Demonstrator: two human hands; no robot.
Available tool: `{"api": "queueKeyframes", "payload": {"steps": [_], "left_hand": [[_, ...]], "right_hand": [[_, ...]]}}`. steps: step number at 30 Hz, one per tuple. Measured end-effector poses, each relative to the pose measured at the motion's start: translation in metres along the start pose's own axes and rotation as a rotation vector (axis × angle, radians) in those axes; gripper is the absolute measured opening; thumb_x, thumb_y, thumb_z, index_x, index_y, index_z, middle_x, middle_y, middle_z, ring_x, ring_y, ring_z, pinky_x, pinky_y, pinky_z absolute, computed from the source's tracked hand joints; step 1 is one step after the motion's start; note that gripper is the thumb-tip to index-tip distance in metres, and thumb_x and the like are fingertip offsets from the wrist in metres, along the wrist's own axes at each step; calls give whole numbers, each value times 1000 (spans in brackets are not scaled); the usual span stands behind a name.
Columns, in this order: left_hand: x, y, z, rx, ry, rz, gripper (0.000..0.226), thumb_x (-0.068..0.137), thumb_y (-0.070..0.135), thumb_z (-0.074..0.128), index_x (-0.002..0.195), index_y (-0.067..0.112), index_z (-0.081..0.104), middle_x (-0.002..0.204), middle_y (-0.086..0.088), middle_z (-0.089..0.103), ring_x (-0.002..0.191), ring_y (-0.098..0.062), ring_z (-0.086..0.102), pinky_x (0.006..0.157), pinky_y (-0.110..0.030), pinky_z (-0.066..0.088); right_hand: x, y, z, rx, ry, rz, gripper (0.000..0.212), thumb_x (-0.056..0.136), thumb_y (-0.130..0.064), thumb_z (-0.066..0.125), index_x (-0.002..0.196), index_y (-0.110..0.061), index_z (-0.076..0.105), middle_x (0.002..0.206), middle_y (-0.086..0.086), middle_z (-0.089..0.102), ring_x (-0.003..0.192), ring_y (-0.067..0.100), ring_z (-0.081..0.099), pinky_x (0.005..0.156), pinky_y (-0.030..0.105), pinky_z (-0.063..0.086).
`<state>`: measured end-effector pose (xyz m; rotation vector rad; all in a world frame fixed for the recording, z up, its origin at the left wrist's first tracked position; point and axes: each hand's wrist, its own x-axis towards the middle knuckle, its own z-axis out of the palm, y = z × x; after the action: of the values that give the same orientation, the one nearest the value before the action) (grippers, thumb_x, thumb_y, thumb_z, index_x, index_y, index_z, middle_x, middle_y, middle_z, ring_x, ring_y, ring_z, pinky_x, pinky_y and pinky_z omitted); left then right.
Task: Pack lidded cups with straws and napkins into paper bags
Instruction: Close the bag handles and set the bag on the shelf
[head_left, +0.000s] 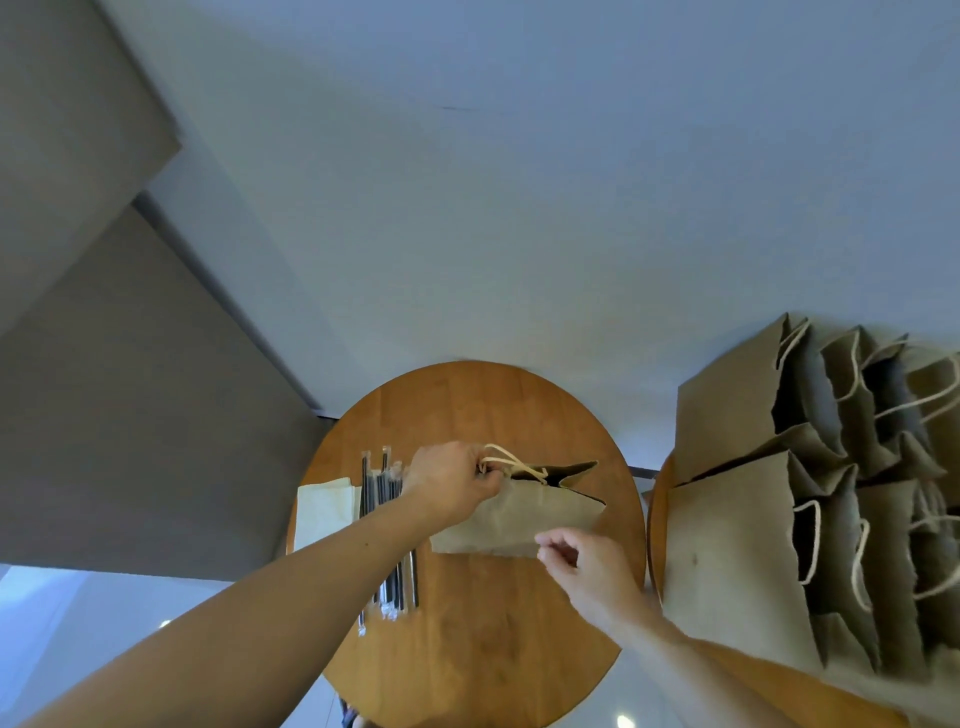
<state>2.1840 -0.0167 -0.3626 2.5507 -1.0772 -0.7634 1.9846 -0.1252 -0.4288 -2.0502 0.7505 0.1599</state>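
A brown paper bag (524, 512) stands half-open on the round wooden table (467, 623). My left hand (452, 480) grips its cream twine handles at the bag's left top edge. My right hand (587, 566) hovers at the bag's near lower corner with curled fingers, and whether it pinches the paper is unclear. Several black straws in clear wrappers (387, 535) lie left of the bag, partly under my left forearm. A stack of white napkins (324, 514) lies at the table's left edge. No cup is visible.
Several upright brown paper bags with twine handles (810, 493) crowd a second wooden table (655, 530) at the right. A pale wall rises behind both tables. Grey panels fill the left side.
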Motion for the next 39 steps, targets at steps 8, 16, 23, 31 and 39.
{"api": "queueKeyframes", "payload": {"steps": [8,16,23,31,39], "left_hand": [[6,0,1,78,21,57,19,92,41,54,103,32,67,86,5,70,78,-15,65,68,-30,49],[13,7,5,167,45,132,7,85,38,56,82,34,52,78,10,62,84,-18,62,87,-34,32],[12,-13,-2,20,22,89,18,81,30,63,96,19,65,86,0,69,81,-22,65,65,-31,48],[1,-21,3,88,106,93,22,92,36,54,93,21,71,82,1,71,77,-19,65,65,-29,45],[-2,-17,2,94,133,129,27,98,34,46,94,20,69,83,1,69,79,-19,62,70,-28,31]], "right_hand": [[15,-70,-15,-12,223,-288,20,95,-26,63,110,-34,73,100,-25,64,94,-3,60,82,10,44],[32,-85,-25,-35,386,-396,22,90,-7,69,107,-18,76,104,-14,69,97,-1,62,88,13,47],[45,-89,-25,-84,304,-236,21,91,-22,70,112,-18,68,95,-5,73,87,9,68,80,23,53],[54,-98,-12,-111,247,-289,12,93,-19,68,104,-18,72,91,-6,75,84,11,69,79,28,54],[58,-92,-13,-269,223,-305,13,95,-22,63,105,-20,71,95,-5,74,87,14,69,73,16,45]]}}
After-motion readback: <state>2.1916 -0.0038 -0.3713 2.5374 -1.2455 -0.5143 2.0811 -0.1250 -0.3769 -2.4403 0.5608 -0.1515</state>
